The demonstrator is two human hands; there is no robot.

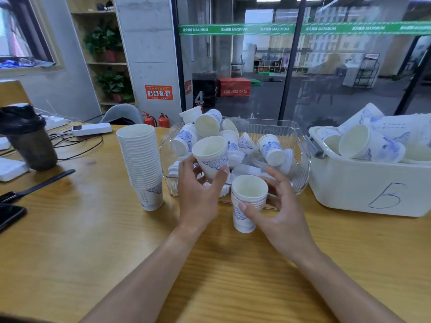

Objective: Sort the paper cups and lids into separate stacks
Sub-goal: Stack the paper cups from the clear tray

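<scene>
My left hand grips a white paper cup with blue print, tilted, just above the front of the clear plastic bin. My right hand holds a short stack of nested cups upright in front of that bin. A tall stack of cups stands on the table to the left. Inside the bin lie several loose cups and white lids.
A white tub marked "5" with more cups stands at the right. On the wooden table at the left are a dark shaker bottle, a watch strap, a phone and cables.
</scene>
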